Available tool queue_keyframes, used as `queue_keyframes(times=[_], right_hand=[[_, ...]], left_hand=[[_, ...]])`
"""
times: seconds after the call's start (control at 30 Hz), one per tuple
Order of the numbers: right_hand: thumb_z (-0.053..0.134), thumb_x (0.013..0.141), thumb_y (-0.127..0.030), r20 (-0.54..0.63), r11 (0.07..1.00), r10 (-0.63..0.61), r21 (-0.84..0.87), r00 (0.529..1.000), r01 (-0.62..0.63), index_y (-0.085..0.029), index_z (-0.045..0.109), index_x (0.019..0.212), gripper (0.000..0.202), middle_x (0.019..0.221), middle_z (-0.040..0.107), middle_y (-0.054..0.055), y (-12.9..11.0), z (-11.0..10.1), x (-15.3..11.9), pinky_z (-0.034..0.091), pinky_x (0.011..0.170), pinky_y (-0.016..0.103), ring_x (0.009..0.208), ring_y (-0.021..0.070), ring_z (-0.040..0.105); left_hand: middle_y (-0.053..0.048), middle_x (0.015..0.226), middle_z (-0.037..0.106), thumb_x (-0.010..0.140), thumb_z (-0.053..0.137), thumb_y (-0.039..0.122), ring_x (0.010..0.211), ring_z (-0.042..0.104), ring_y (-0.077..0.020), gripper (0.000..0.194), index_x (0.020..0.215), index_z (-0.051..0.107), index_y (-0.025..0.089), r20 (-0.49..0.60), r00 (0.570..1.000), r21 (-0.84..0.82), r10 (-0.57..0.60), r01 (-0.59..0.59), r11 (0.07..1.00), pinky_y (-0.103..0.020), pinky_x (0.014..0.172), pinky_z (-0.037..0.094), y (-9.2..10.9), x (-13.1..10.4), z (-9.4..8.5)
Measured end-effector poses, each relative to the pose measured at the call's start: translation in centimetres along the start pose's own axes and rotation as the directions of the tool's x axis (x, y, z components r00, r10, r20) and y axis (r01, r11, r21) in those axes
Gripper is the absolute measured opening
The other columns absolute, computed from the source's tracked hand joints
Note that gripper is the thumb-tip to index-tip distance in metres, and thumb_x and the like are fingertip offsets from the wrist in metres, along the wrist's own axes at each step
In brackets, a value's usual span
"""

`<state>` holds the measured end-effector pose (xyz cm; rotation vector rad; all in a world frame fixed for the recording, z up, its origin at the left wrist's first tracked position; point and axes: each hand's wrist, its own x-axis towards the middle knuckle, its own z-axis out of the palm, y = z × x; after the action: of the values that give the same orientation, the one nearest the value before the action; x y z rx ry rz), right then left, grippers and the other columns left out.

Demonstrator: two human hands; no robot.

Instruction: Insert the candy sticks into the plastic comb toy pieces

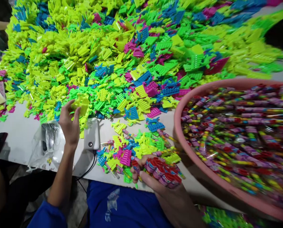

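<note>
In the head view, a bundle of red-ended tubes (pixel 166 172) is grasped in the right hand (pixel 158 189) near the pink tub (pixel 178 126); outer tubes could be spilled by a slackened grip. The left hand (pixel 71 128) is raised, fingers curved; whether the yellow piece (pixel 83 106) is pinched cannot be told.

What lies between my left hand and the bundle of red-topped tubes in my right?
From the left hand, the white device comes first, then the small mixed pile of plastic pieces, reaching up to the bundle of red-topped tubes in the right hand. Both look low, so passing over them seems feasible.
</note>
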<state>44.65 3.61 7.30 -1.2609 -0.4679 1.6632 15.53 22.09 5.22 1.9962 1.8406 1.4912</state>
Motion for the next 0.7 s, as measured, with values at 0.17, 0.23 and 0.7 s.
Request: queue_keyframes(times=[0.17,0.23,0.7], right_hand=[[0.100,0.082,-0.059,0.044,0.996,-0.052,-0.075,0.998,0.055,-0.026,0.080,0.101,0.042,0.088,0.083,0.003,0.8,0.0,0.2,0.067,0.075,0.033,0.069,0.0214,0.077],[0.098,0.084,-0.057,0.078,0.987,-0.092,-0.121,0.993,0.101,-0.026,0.078,0.097,0.039,0.103,0.085,0.005,0.9,-0.2,0.5,0.069,0.073,0.033,0.067,0.0191,0.076],[0.085,0.098,-0.030,0.081,0.834,-0.398,-0.384,0.914,0.397,-0.028,0.074,0.104,0.013,0.106,0.082,0.002,-2.5,0.6,-0.3,0.069,0.088,0.030,0.090,0.0206,0.081]], left_hand=[[-0.006,0.123,0.076,0.099,0.086,0.046,0.105,0.073,-0.0179,0.032,0.121,0.078,0.024,-0.138,0.970,-0.178,-0.199,0.174,0.969,-0.028,0.092,0.060,1.2,-0.1,-0.1],[-0.005,0.117,0.076,0.094,0.089,0.048,0.102,0.074,-0.0171,0.033,0.113,0.076,0.023,-0.135,0.951,-0.271,-0.277,0.233,0.934,-0.027,0.091,0.061,2.3,-0.1,-0.5],[-0.003,0.104,0.085,0.089,0.100,0.042,0.075,0.070,-0.0086,0.028,0.111,0.092,0.028,0.559,0.656,-0.470,-0.508,0.755,0.457,-0.013,0.071,0.058,15.5,-10.7,-4.9]])
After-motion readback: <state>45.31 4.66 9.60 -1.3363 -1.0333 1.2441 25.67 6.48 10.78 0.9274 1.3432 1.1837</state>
